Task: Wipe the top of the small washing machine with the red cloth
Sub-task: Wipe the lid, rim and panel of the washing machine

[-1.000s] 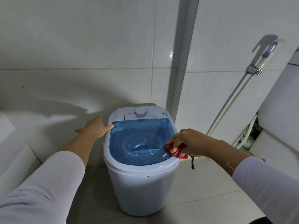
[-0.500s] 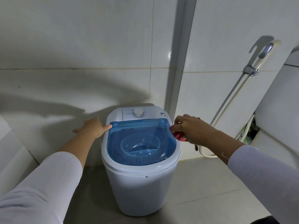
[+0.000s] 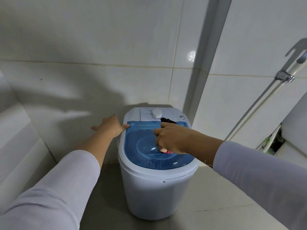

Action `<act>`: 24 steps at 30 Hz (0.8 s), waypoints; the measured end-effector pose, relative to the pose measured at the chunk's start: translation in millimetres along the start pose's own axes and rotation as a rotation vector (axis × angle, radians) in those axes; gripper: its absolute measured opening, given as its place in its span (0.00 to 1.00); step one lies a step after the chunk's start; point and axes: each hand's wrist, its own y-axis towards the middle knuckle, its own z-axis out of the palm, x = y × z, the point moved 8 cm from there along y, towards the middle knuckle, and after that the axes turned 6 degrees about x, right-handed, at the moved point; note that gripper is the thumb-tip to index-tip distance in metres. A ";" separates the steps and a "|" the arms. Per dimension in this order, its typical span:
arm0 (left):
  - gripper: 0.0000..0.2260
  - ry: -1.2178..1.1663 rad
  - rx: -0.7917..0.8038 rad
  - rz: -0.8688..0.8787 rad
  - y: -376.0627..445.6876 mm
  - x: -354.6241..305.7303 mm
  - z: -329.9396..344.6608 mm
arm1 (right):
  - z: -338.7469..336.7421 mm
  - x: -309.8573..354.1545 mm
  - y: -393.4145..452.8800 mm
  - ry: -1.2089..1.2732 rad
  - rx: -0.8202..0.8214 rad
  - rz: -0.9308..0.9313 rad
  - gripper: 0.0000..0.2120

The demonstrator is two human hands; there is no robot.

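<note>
wiping mid-lid on the washing machine point(image 3: 157, 188), right hand point(image 3: 172, 138) clenching red cloth point(image 3: 168, 151); left hand point(image 3: 111, 126) splayed flat, bracing its left rim; likely needing sweeps toward the dial point(image 3: 157, 113).

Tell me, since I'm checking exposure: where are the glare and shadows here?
Head view: one bright glare spot on the wall tile beside the corner; both arms throw broad soft shadows on the wall behind the washing machine; the sprayer hose shadows the right wall.
</note>
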 end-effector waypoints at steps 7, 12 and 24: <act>0.36 -0.025 0.005 0.035 4.7 0.7 0.9 | -11.1 20.1 15.4 -0.061 -0.085 -0.177 0.08; 0.37 -0.052 0.019 0.044 6.9 2.4 1.6 | -9.7 17.5 25.3 0.192 -0.094 -0.190 0.09; 0.36 -0.057 0.019 0.056 1.3 -0.3 0.4 | 5.7 -14.9 23.5 0.596 -0.040 0.040 0.16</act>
